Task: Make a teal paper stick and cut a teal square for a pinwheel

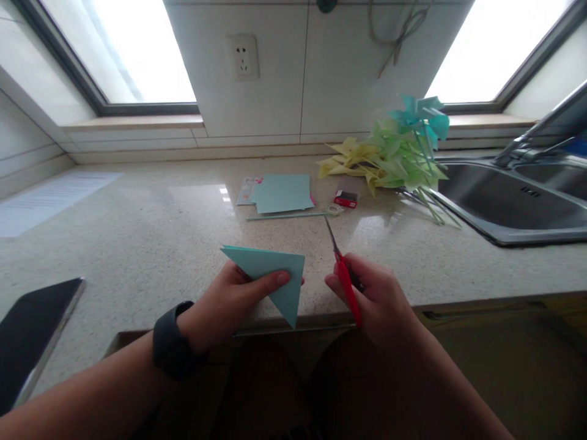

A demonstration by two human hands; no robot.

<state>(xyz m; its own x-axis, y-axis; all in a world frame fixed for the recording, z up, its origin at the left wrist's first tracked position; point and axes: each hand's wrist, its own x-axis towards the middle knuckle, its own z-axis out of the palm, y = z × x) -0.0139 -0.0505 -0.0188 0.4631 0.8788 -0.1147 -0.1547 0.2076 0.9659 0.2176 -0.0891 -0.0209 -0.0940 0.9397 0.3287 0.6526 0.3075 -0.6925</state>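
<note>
Head view: the left hand (232, 299), palm down with a watch on its wrist, pinches a folded blue paper (270, 272) above the counter's (151, 238) front edge. Just beside it, the right hand (373, 299) is closed around red scissors (343, 272), blades pointing away towards the back edge.

Item one: folded light-blue paper triangle (270, 272), pinched in my left hand (229, 302) with the thumb on its face, long edge uppermost, sharp point hanging down over the near counter edge.

Item two: red-handled scissors (342, 275), gripped in my right hand (376, 299) just right of the paper, thin blades closed, pointing far and slightly left.
</note>
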